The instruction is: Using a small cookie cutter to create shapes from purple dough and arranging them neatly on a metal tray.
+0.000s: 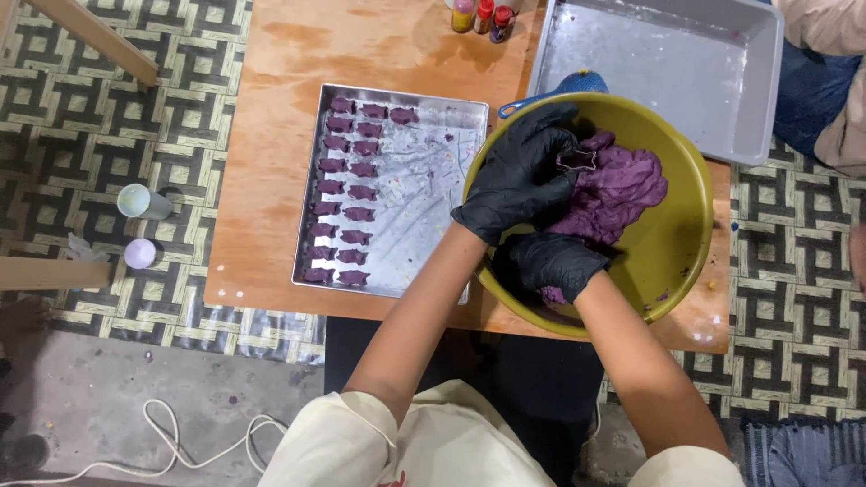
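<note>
Both my hands wear black gloves and work inside a yellow-green bowl [686, 194] that holds a mass of purple dough [622, 185]. My left hand [521, 176] holds a small metal cookie cutter [577, 160] pressed against the dough. My right hand [550, 263] is closed around a small lump of purple dough [553, 295] at the bowl's near side. To the left lies a metal baking tray [424, 194] with two columns of cut purple dough shapes [347, 194].
A large grey metal pan [667, 63] sits at the back right of the wooden table [271, 135]. Small colouring bottles [483, 15] stand at the back edge. A blue scoop [564, 87] pokes out behind the bowl. Another person's arm [834, 81] is at right. Two cups [142, 225] stand on the patterned floor.
</note>
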